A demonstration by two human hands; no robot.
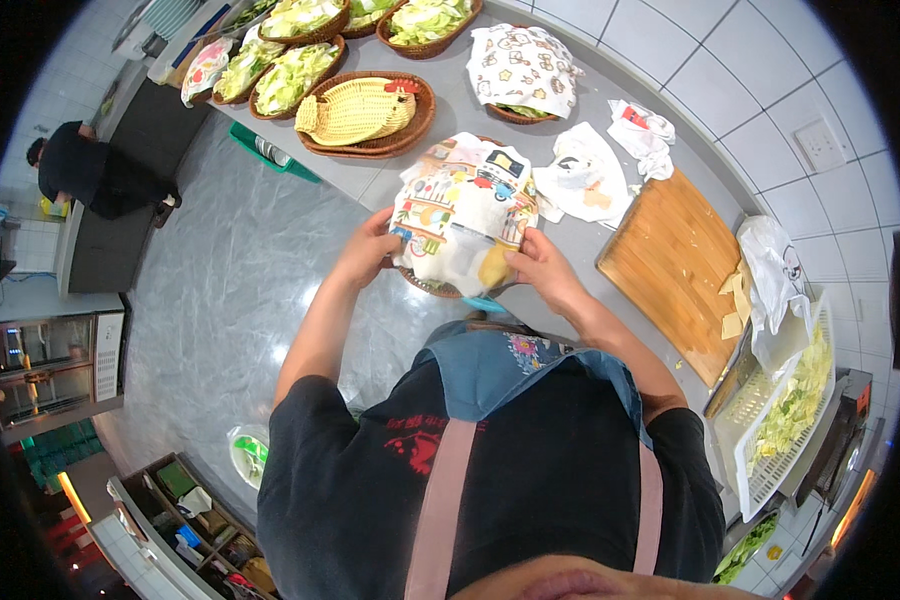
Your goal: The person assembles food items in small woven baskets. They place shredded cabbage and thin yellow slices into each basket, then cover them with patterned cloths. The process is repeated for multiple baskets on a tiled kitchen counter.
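A printed white cloth cover (460, 205) with colourful pictures lies over a wicker basket (428, 286) at the counter's near edge. Only small parts of the basket's brown rim show, and its contents are hidden. My left hand (370, 248) grips the cover's left edge, and my right hand (545, 268) pinches its right near edge. Just beyond stands a basket with a yellow woven hen-shaped basket (360, 108) inside. To the right of the cover lies a loose white printed cloth (582, 178).
Wicker baskets of cut lettuce (295, 80) line the far left; another basket wears a printed cover (525, 70). At right are a wooden cutting board (670, 270), a plastic bag (770, 285) and a white crate (820, 395) of lettuce. Another person (90, 165) stands far left.
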